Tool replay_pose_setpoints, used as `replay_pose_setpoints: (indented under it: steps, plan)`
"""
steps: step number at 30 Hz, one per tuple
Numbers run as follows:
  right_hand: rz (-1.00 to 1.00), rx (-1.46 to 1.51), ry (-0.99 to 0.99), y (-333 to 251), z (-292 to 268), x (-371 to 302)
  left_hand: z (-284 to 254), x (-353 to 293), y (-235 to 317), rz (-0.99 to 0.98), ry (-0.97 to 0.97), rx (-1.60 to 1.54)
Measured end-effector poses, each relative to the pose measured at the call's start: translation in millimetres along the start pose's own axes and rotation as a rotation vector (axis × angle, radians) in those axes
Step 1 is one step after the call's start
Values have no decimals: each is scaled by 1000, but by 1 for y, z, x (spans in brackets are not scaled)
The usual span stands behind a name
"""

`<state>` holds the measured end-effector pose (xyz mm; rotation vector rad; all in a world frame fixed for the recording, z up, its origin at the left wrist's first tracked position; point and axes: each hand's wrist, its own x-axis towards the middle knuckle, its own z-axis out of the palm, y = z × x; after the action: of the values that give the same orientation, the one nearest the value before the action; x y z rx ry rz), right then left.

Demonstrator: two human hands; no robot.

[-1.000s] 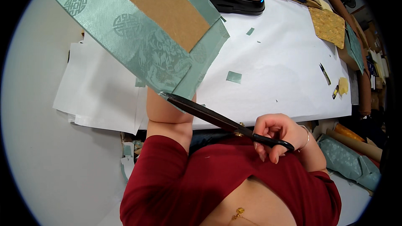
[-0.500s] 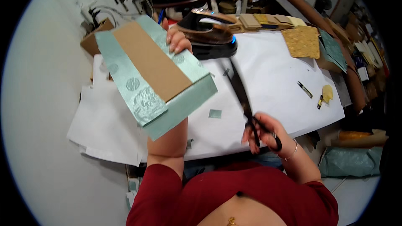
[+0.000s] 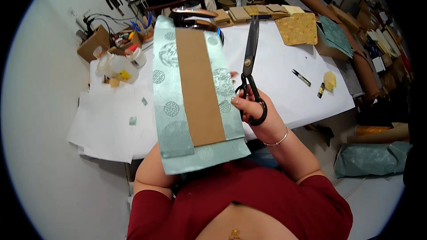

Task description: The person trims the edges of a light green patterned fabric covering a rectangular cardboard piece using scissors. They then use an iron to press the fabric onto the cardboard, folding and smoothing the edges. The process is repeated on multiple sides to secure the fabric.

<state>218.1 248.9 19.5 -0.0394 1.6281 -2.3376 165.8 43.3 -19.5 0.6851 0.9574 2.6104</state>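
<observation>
Room: I saw a busy workshop — shelves, rolls and boxes stood all around the far edge.
Table: a long table under white paper point(image 3: 284, 84) lay in front of me, with a clear glue bottle point(image 3: 116, 67) at my left and a yellow cork sheet point(image 3: 297, 28) at the far right.
Fabric panel: the green cloth panel with a brown card strip point(image 3: 195, 93) was held up over the near table edge. Its long side ran away from me, tipped a little left at the top.
Scissors: the big black scissors point(image 3: 250, 58) stood just beside the panel's right edge, blades closed and pointing away — nearly in line with the panel.
Right hand: my right hand point(image 3: 255, 113) was the nearer one, its fingers wrapped tight through the scissor loops.
Left hand: it was hidden behind the panel, so I could not tell how its fingers lay.
Small bits: a dark pen point(image 3: 301, 77) and green scraps point(image 3: 132, 120) lay on the paper.
</observation>
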Motion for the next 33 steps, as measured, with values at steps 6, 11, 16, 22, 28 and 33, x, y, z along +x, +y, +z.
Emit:
replay_pose_setpoints:
  steps: [6, 11, 16, 22, 28, 33]
  plan:
    - [23, -67, 49, -3, -39, -24, 16, -45, 17, 761, 523, 1454]
    - [41, -109, -16, -15, -45, -40, 55, -68, 59, 714, 97, 1897]
    - [-49, -149, -99, -11, -56, -37, 72, -64, 60, 737, -11, 1549]
    - [-28, -198, -172, -32, -80, -45, 45, -92, 67, 607, 77, 1056]
    - [-267, -393, -196, -54, -87, -58, 35, -114, 61, 574, 422, 729]
    - [-536, -869, -267, -77, -67, -55, 31, -104, 64, 637, 67, 726]
